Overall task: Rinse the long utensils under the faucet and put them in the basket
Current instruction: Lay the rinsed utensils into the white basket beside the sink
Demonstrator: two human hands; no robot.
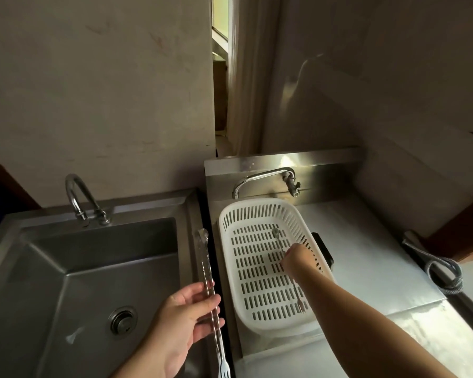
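Left hand (182, 320): it is seen at the lower middle, over the right edge of the steel sink (74, 268); the fingers are curled loosely around a bundle of long twisted-stem metal utensils (209, 285).
Held bundle: the stems are kept roughly upright in the view, spoon-like ends pointing away near the sink's far right corner and a small fork end shown at the bottom edge; the exact number of pieces in the bundle cannot be told.
Right hand (294, 259): it is reached across into the white slotted plastic basket (257, 271), with the fingertips pinched on the stem of a single long thin metal spoon-fork utensil (280, 248).
Single utensil: it is laid lengthwise inside the basket, its spoon end toward the far wall and its forked end near the basket's near right corner; whether it rests fully on the slotted floor cannot be told.
Basket: it is set on the stainless steel bench (366, 255) just to the right of the sink, below a wall-mounted chrome faucet (262, 178).
Sink faucet (79, 197): a curved chrome spout is mounted behind the sink basin; no running water is visible.
Drain (122, 320): a round metal drain is set in the sink floor, near the left hand.
Bench, far right: a coiled metal hose (445, 274) is seen lying at the edge.
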